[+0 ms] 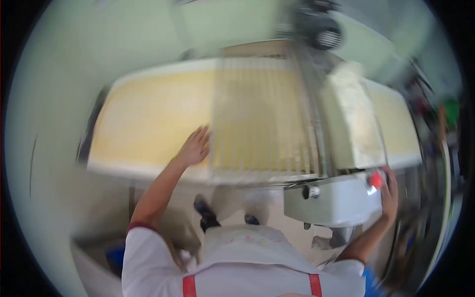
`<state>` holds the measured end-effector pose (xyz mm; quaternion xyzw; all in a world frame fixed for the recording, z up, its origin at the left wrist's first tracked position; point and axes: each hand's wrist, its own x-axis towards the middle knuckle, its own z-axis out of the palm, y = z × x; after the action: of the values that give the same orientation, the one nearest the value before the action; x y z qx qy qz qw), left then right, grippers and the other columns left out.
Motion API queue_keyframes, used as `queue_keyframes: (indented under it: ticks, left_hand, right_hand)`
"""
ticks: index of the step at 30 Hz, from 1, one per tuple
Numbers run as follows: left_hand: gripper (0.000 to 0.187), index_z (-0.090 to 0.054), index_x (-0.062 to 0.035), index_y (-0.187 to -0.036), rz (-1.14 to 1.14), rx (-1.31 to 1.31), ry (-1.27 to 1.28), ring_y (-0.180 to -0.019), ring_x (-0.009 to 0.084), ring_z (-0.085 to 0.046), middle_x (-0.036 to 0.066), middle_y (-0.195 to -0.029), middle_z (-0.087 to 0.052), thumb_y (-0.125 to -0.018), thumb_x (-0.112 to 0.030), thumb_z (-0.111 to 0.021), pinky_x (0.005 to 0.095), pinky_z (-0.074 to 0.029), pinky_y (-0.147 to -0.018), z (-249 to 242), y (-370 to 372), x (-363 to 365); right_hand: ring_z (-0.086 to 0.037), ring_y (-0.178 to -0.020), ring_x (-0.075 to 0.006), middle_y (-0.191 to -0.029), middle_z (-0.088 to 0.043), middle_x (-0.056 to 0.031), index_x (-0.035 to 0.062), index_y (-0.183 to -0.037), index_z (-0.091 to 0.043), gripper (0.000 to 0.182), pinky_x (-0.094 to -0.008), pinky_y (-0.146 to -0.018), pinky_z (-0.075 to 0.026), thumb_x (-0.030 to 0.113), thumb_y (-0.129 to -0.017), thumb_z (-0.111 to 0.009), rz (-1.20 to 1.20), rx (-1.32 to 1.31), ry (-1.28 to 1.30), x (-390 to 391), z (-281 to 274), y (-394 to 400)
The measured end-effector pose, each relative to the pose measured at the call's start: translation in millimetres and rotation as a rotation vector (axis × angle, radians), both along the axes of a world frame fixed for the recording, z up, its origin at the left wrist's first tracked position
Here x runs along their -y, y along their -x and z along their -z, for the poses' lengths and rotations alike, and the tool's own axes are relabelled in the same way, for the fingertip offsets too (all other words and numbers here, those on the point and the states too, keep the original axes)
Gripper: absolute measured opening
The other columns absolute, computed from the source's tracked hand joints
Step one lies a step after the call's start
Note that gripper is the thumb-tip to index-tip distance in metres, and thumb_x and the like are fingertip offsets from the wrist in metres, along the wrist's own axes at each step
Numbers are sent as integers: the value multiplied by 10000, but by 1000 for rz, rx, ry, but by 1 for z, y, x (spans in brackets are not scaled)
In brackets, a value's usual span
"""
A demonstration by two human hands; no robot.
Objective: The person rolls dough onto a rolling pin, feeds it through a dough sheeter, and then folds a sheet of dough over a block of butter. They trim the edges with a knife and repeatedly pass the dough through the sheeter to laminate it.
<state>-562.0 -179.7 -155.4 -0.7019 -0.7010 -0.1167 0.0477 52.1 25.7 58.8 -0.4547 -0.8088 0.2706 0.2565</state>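
A dough sheeter with a long pale-yellow belt stretches in front of me. My left hand lies over the belt with its fingers stretched out, fingertips right at the edge of a wire guard. Nothing is in that hand. On the machine's near side, my right hand is at the right end of the white control box, its fingers beside a red button. A black knob sits on the box's left part. A whitish, blurred sheet-like piece covers the machine right of the guard.
A dark motor-like unit stands behind the machine against the pale green wall. Blurred items, one of them green, line the right side. My shoes show on the floor below, under a white apron.
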Motion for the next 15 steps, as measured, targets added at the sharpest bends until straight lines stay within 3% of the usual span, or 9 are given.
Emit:
queue_keyframes:
  ticks: [2, 3, 5, 6, 8, 10, 15]
  left_hand:
    - [624, -405, -62, -1386, 81, 62, 243, -1391, 328, -239, 184, -1501, -260, -894, -434, -494, 500, -174, -1126, -36, -10, -50]
    - [649, -361, -84, -1416, 136, 22, 208, -1395, 328, -233, 181, -1504, -256, -896, -452, -485, 512, -157, -1127, -18, 5, -81]
    - [678, -294, -119, -1455, 120, -38, 190, -1398, 331, -229, 175, -1506, -257, -904, -471, -474, 533, -157, -1120, 1, 40, -132]
    - [681, -270, -133, -1464, 33, -60, 185, -1397, 334, -231, 171, -1504, -262, -909, -471, -473, 541, -175, -1112, -1, 57, -154]
    - [661, -248, -154, -1473, -44, -49, 206, -1395, 335, -235, 161, -1506, -262, -927, -460, -462, 565, -207, -1091, -14, 102, -186]
    - [607, -263, -165, -1469, -84, -44, 83, -1393, 337, -238, 150, -1510, -257, -951, -428, -439, 582, -232, -1073, 2, 170, -202]
    - [537, -272, -172, -1469, -284, -13, 184, -1407, 314, -207, 134, -1523, -235, -984, -381, -371, 515, -163, -1121, -17, 311, -166]
  right_hand:
    - [-438, -1283, -294, -1342, -500, -182, -5, -1332, -451, 485, -382, -1072, -315, 195, -897, -519, 234, 211, -108, 17, 7, 11]
    - [-465, -1263, -298, -1321, -522, -195, -14, -1324, -457, 512, -375, -1049, -346, 188, -861, -541, 474, 299, -124, 40, -8, 49]
    - [-514, -1144, -386, -1218, -573, -205, 55, -1275, -498, 499, -431, -968, -404, 195, -807, -602, 512, 424, -258, 49, -16, 75]
    - [-527, -1109, -387, -1178, -590, -197, 100, -1268, -504, 477, -440, -933, -415, 213, -813, -592, 598, 478, -195, 52, -26, 91]
    - [-515, -1151, -373, -1187, -596, -185, 143, -1225, -547, 383, -434, -982, -385, 329, -890, -536, 674, 448, -189, 48, -21, 89]
    - [-535, -1126, -360, -1163, -609, -173, 149, -1209, -561, 352, -421, -963, -401, 337, -917, -503, 736, 431, -191, 48, -20, 90]
    - [-585, -1070, -328, -1125, -641, -139, 150, -1188, -591, 346, -377, -908, -439, 367, -953, -458, 655, 337, -182, 34, -10, 78]
